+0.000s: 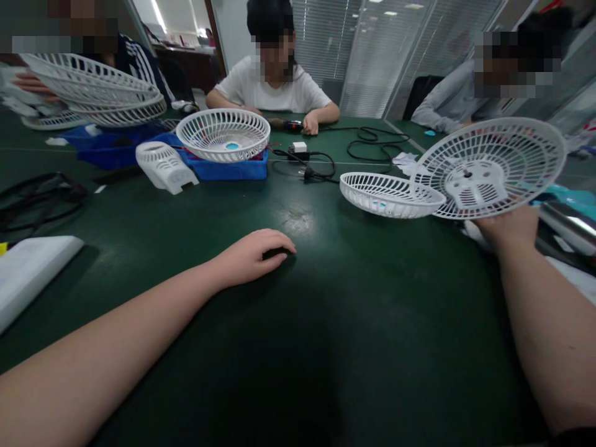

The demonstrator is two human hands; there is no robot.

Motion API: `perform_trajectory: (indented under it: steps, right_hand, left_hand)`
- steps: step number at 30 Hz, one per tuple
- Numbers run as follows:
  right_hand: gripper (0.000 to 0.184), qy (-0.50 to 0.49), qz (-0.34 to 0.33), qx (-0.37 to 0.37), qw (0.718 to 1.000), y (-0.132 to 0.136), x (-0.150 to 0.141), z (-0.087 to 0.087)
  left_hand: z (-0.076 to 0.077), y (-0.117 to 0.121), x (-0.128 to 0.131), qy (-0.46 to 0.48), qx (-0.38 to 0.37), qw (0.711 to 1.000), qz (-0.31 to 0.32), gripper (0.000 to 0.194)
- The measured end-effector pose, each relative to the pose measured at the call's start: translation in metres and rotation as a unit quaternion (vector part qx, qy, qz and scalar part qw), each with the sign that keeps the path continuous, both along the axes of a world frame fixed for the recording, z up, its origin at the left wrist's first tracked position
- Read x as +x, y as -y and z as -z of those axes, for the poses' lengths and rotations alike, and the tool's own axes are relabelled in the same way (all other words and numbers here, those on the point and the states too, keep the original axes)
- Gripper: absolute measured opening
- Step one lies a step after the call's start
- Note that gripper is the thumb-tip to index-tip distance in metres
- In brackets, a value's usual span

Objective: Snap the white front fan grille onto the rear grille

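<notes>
My left hand rests on the green tabletop with its fingers loosely curved. A gap shows between thumb and fingers, and nothing is in it. At the right, my right hand is at the lower edge of a round white fan grille, which stands tilted. The grille hides most of that hand's fingers, but they appear to grip it. Beside it, a shallower white fan grille lies on the table, overlapped by the tilted one.
A blue bin carries another white grille. Beside it lies a white fan housing. Black cables run across the far table. A white block sits at left. Several people sit around the table; one has stacked grilles nearby.
</notes>
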State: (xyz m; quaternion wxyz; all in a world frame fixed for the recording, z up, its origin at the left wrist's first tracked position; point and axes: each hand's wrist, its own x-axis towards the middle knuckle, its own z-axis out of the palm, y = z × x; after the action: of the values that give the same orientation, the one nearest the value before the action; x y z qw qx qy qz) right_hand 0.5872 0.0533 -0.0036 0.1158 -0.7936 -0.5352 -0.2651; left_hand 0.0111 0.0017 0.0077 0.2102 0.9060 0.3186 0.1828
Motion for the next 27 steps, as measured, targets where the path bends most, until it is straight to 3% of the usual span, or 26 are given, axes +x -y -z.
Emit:
perform_trajectory:
  steps: [5,9,12,15,17,19,23,27]
  right_hand:
    - [0.064,-0.116,-0.103,-0.025,0.988,-0.005,-0.048,-0.002]
    - [0.063,-0.173,-0.213,-0.023,0.961,-0.008,-0.084,0.001]
    - [0.058,-0.2,-0.292,-0.01,0.935,-0.005,-0.107,0.005]
    - [0.06,-0.262,-0.356,-0.008,0.897,0.0,-0.131,0.01]
    - [0.063,-0.308,-0.394,-0.009,0.866,0.003,-0.149,0.014]
    - [0.065,-0.333,-0.423,-0.017,0.843,0.007,-0.169,0.018]
    - [0.061,-0.344,-0.477,-0.032,0.808,0.017,-0.205,0.024]
    - [0.065,-0.323,-0.521,-0.022,0.79,0.026,-0.226,0.024]
  left_hand:
    - [-0.003,-0.003,-0.003,0.062,-0.081,0.989,-0.105,0.029]
    - [-0.001,-0.005,-0.004,0.144,-0.163,0.965,-0.146,0.03]
    - [0.004,-0.009,-0.004,0.258,-0.213,0.924,-0.184,0.032]
    - [0.008,-0.012,-0.003,0.373,-0.239,0.864,-0.24,0.031]
    - [0.008,-0.013,-0.002,0.422,-0.267,0.828,-0.255,0.028]
    - [0.007,-0.013,-0.001,0.437,-0.291,0.813,-0.253,0.025]
    - [0.002,-0.009,0.0,0.4,-0.306,0.822,-0.266,0.021]
    - [-0.002,-0.002,0.002,0.315,-0.287,0.871,-0.244,0.022]
